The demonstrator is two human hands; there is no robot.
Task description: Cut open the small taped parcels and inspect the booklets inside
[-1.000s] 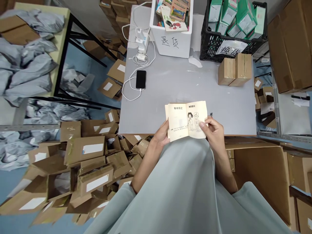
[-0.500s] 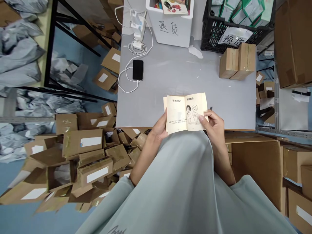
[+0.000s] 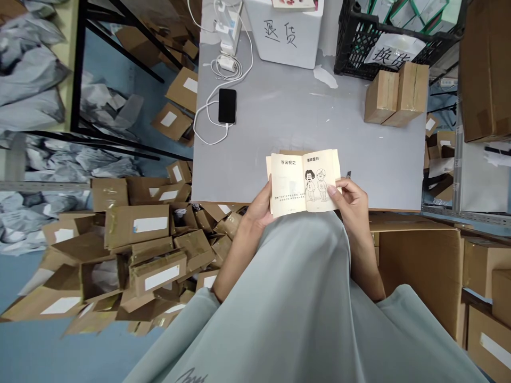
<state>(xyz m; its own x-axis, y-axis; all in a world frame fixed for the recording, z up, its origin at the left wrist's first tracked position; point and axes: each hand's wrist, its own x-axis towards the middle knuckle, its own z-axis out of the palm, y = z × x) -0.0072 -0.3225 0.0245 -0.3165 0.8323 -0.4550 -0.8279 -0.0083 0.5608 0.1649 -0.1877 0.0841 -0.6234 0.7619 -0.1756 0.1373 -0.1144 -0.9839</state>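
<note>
A small book (image 3: pixel 288 183) lies open between my two hands, above the table's near edge. Its left page carries printed characters, and its right page shows a line drawing of two figures. My left hand (image 3: pixel 261 205) grips the book's left edge, with most of the fingers hidden behind the pages. My right hand (image 3: pixel 351 201) pinches the right page's outer edge, thumb on top and fingers curled behind it. Under the book's far edge a strip of brown (image 3: pixel 293 152) peeks out; I cannot make out what it is.
On the grey table (image 3: pixel 275 122) a black phone (image 3: pixel 227 106) is plugged into a white cable. Behind stand a white bin (image 3: pixel 287 40), a black crate (image 3: pixel 355 48) and two small cartons (image 3: pixel 397 96). Opened cardboard boxes (image 3: pixel 149 223) pile up at left; a large carton (image 3: pixel 419 276) stands at right.
The camera view has shifted slightly, so the bin, crate and cartons sit higher and further right. Both hands keep hold of the book, open at the same pages.
</note>
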